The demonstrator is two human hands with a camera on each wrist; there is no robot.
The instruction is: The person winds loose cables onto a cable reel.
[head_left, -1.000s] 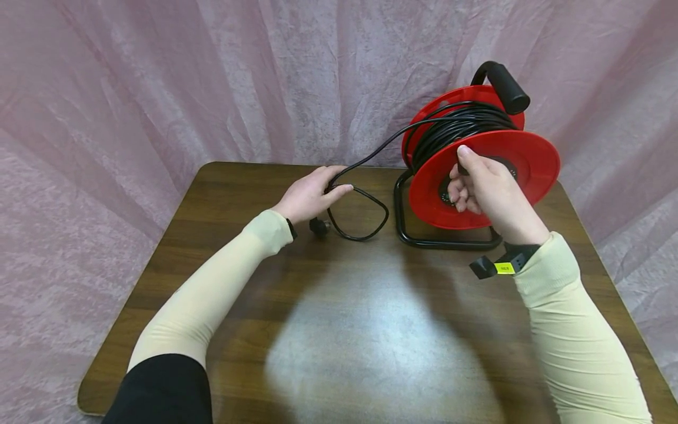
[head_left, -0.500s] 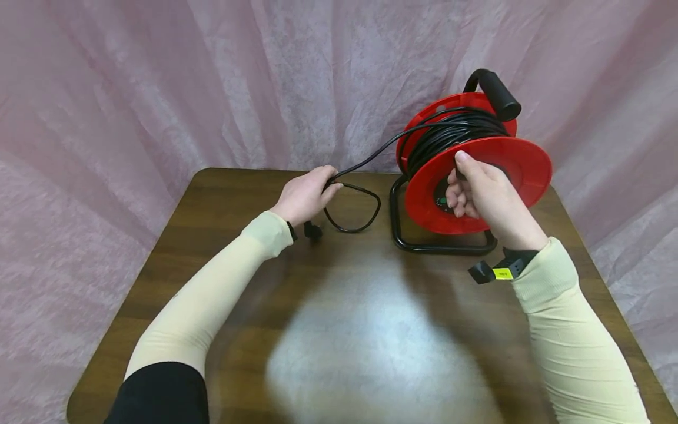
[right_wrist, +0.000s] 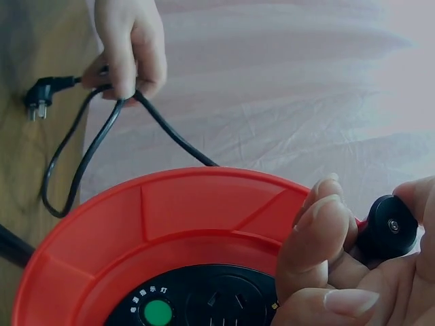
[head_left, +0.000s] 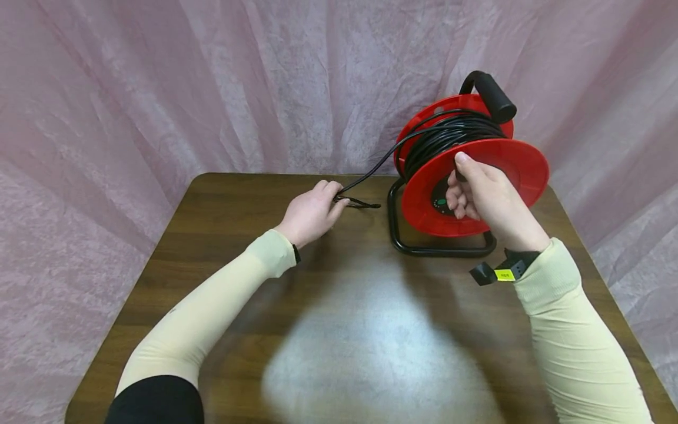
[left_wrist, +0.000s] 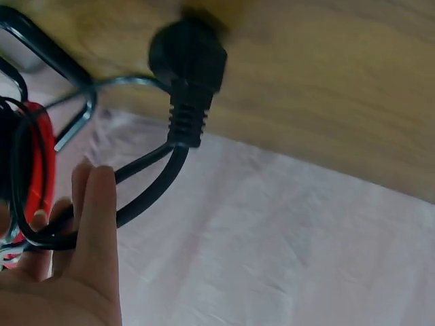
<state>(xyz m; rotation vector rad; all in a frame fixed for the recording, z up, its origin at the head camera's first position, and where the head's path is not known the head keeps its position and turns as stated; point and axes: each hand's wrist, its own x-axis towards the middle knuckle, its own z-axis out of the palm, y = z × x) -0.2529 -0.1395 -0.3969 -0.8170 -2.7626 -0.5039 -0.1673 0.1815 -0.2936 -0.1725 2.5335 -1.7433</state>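
Observation:
A red cable reel [head_left: 521, 171] wound with black cable [head_left: 466, 129] stands at the table's back right. My left hand [head_left: 312, 212], left of the reel, holds the cable's free end, with thumb and fingers around it. From this hand, one stretch runs up to the reel and a loop [right_wrist: 81, 170] hangs down. The black plug [left_wrist: 190, 61] hangs close to the tabletop in the left wrist view; the hand hides it in the head view. My right hand [head_left: 484, 188] grips the black crank knob [right_wrist: 387, 227] on the reel's near side, thumb on top.
The reel rests on a black tube stand [head_left: 445, 252] and has a black carrying handle [head_left: 492, 97] above it. A green indicator [right_wrist: 158, 312] shows on its hub beside a socket. Behind the wooden table [head_left: 238, 235] hangs a pink curtain [head_left: 296, 88].
My left hand has shifted a little right and toward me with the cable. In the head view the loop has narrowed and the plug has gone behind the hand. My right hand stays at the knob.

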